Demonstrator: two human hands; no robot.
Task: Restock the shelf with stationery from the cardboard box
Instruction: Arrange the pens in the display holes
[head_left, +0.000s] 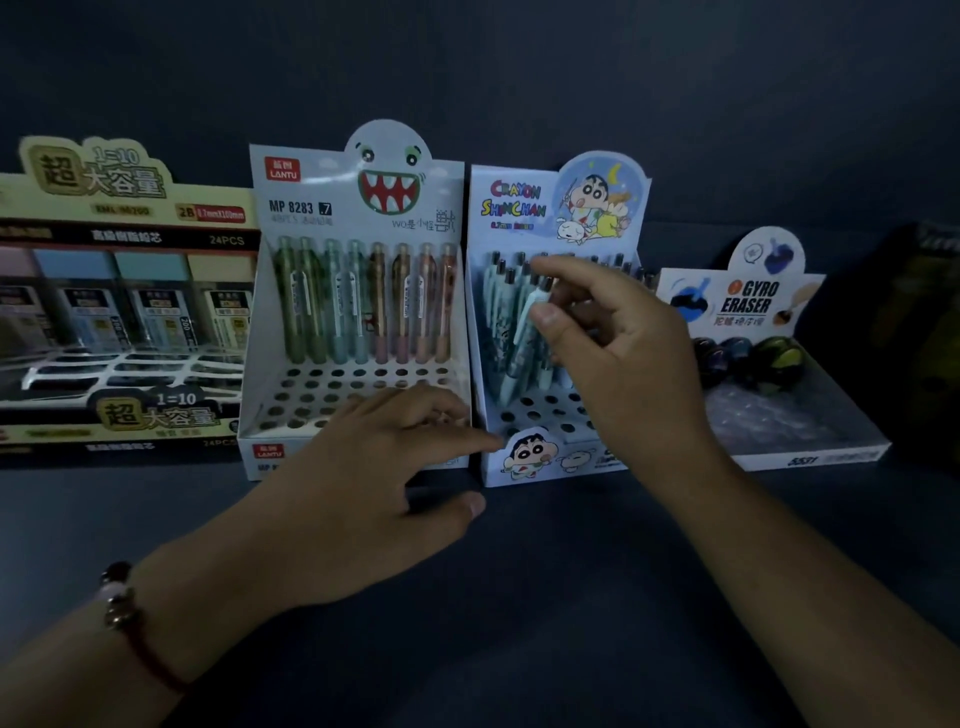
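The Crayon Shinchan display box (540, 462) stands in the middle of the dark shelf and holds several pale blue mechanical pencils. My right hand (618, 338) is raised over that box and pinches one pale blue pencil (527, 322) between thumb and fingers, its lower end down among the holes. My left hand (384, 467) lies low in front, fingers relaxed, fingertips touching the front edge where this box meets the monster-face pencil box (358, 218). The cardboard box is not in view.
The monster-face box has a back row of coloured pencils and several free holes. A yellow lead-refill display (124, 291) stands at far left. A Gyro Eraser tray (800, 415) with dark round erasers sits at right. The dark shelf surface (519, 597) stretches in front.
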